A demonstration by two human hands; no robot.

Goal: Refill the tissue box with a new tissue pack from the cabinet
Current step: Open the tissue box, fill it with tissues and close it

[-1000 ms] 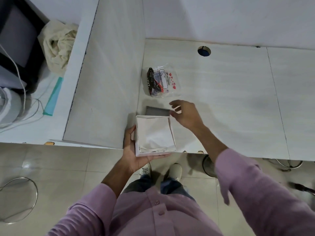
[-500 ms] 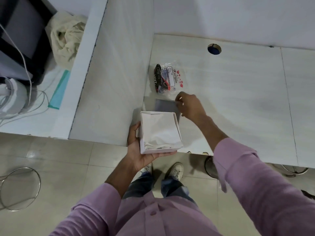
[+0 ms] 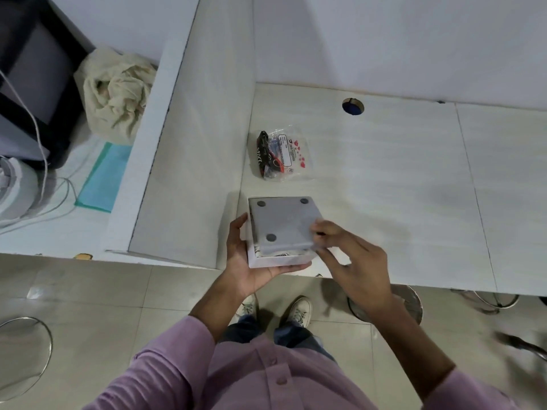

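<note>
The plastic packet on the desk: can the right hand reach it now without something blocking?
Probably not right away. The path to the plastic packet is open, but the right hand is busy holding the grey base panel onto the tissue box.

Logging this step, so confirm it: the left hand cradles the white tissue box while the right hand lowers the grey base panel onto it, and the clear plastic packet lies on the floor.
One detail is wrong: the clear plastic packet lies on the desk, not the floor, as the head view shows. The left hand does cradle the white tissue box while the right hand lowers the grey base panel.
</note>
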